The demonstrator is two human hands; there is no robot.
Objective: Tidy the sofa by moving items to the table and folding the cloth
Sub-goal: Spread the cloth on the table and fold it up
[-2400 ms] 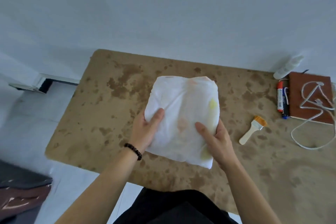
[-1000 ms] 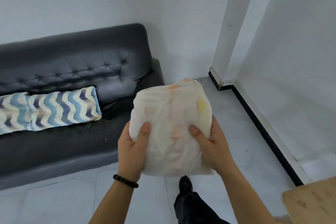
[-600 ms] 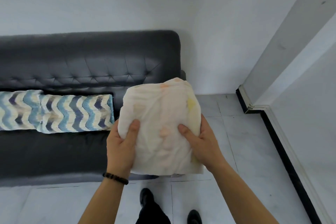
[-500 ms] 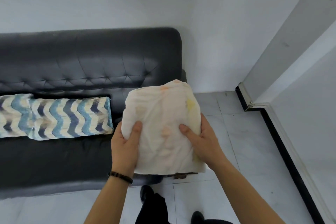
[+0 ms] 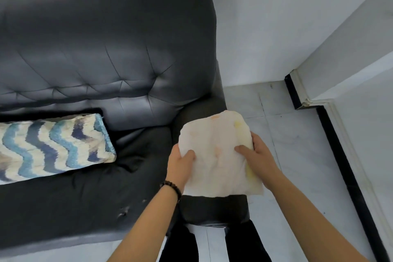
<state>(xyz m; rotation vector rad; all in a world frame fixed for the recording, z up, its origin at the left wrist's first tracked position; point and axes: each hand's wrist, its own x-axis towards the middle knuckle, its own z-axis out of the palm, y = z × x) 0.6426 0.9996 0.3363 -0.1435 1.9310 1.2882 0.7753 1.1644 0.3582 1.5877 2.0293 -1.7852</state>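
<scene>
Head view: folded white cloth (image 5: 219, 155) clamped from both sides, left hand (image 5: 179, 167) and right hand (image 5: 258, 158) each with thumb on top, grip closed on it. Held over the right armrest of the black sofa (image 5: 95, 59). Chevron cushion (image 5: 51, 147) lying on the seat's left side.

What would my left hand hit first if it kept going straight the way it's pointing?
Probably the sofa armrest. The left hand points up and away, gripping the folded cloth over that arm; beyond it is the backrest. Depth is hard to judge.
</scene>
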